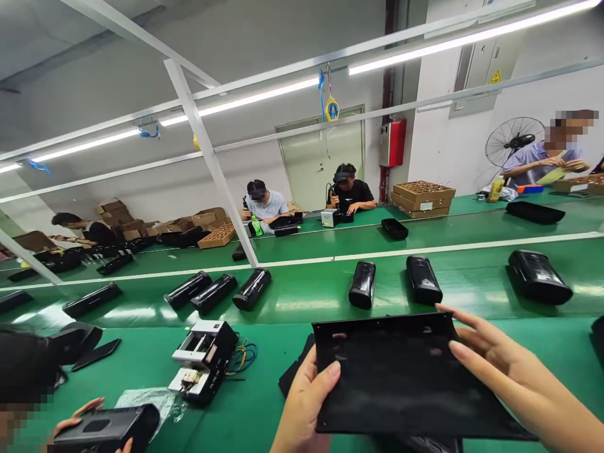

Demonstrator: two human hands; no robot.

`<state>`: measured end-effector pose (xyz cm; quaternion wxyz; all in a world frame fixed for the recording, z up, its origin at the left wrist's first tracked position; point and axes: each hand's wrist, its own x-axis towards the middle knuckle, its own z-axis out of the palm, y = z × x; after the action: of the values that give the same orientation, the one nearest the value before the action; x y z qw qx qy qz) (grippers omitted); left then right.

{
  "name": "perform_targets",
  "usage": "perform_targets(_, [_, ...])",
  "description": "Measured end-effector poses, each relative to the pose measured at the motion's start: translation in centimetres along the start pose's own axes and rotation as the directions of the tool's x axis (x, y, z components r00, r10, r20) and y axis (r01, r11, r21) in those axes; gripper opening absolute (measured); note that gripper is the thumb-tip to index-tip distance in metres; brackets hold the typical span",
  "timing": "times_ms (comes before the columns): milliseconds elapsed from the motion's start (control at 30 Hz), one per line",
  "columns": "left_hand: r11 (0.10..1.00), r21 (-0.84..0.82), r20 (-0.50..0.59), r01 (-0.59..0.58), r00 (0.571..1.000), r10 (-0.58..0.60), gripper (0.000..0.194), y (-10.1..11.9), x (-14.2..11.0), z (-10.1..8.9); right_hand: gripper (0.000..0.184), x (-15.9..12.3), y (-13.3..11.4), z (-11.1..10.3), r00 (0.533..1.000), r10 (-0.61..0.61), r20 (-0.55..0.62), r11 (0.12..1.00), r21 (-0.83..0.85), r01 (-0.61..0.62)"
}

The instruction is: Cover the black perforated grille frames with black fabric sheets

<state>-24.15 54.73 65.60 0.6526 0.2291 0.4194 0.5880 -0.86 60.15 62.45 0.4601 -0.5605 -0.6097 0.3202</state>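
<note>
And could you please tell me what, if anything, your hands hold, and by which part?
A black panel: left hand on its left edge, right hand at its upper right corner.

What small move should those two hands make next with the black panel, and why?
I'd probably tilt the black panel slightly to check its far side: only its near face shows, and the left hand and right hand already hold it at opposite sides.

Long tube lights (472, 39) overhead keep my view bright; white glare streaks the green conveyor (302, 299) and glossy black cases (538, 274). Straight lines tilt and stretch toward the edges; distant details look soft.
</note>
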Motion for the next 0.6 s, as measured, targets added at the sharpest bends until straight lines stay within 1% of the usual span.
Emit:
perform_targets(67, [1.0,0.012,0.006,0.025,1.0,-0.025,0.053,-0.1,-0.2,0.0,0.064,0.4,-0.7,0.4,0.987,0.085,0.134,0.987,0.125,-0.102])
perform_targets(100, [0.999,0.016,0.012,0.035,0.999,-0.035,0.053,-0.2,-0.2,0.0,0.064,0.4,-0.8,0.4,0.977,0.13,0.168,0.972,0.171,-0.159])
perform_targets(167, [0.999,0.032,0.04,0.044,0.998,-0.045,0.053,-0.3,-0.3,0.0,0.063,0.2,-0.7,0.2,0.968,0.195,0.156,0.948,0.223,-0.227])
perform_targets(267, [0.997,0.074,0.099,0.033,0.994,-0.04,0.049,-0.4,-0.4,0.0,0.052,-0.1,-0.7,-0.6,0.969,0.209,0.132,0.94,0.247,-0.236])
perform_targets(367, [0.994,0.101,0.126,0.03,0.991,-0.042,0.045,-0.4,-0.4,0.2,0.044,-0.3,-1.2,-1.2,0.962,0.199,0.189,0.94,0.24,-0.242])
perform_targets(467, [0.997,0.075,0.111,0.017,0.993,-0.026,0.039,-0.6,-0.2,0.4,0.048,-0.6,-1.5,-1.4,0.95,0.169,0.262,0.922,0.298,-0.246])
perform_targets(600, [0.997,0.078,0.123,0.012,0.992,-0.021,0.037,-0.8,0.0,0.4,0.053,-1.1,-1.2,-1.5,0.953,0.155,0.261,0.919,0.316,-0.237])
